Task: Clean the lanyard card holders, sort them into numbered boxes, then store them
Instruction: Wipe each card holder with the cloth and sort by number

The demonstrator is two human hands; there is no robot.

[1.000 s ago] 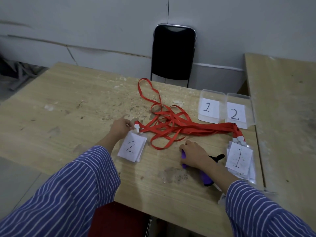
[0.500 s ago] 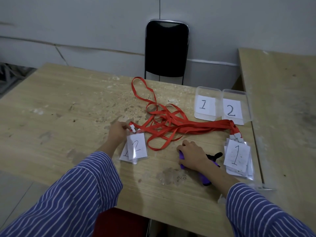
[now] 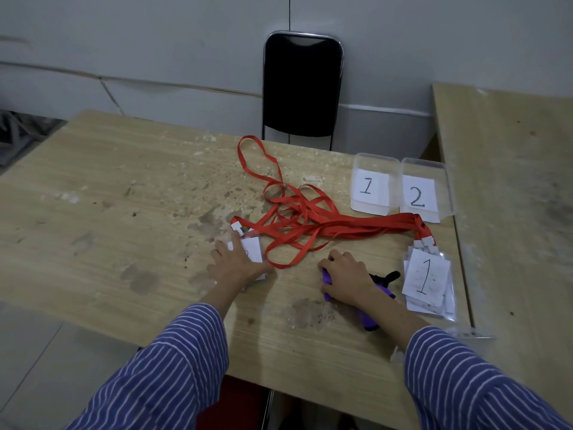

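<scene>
Wooden table: left hand flat on card holder. Right hand grips purple brush beside it. Advice: pin holder firmly, brush gently.

Table: tangle of lanyards at centre. Card holder at the tangle's left end, left hand flat on it. Right hand to the right of it, on a spray bottle. Stack of card holders further right, by the table's right edge. Behind the stack, box 1 left of box 2, touching. Chair behind the table.
</scene>
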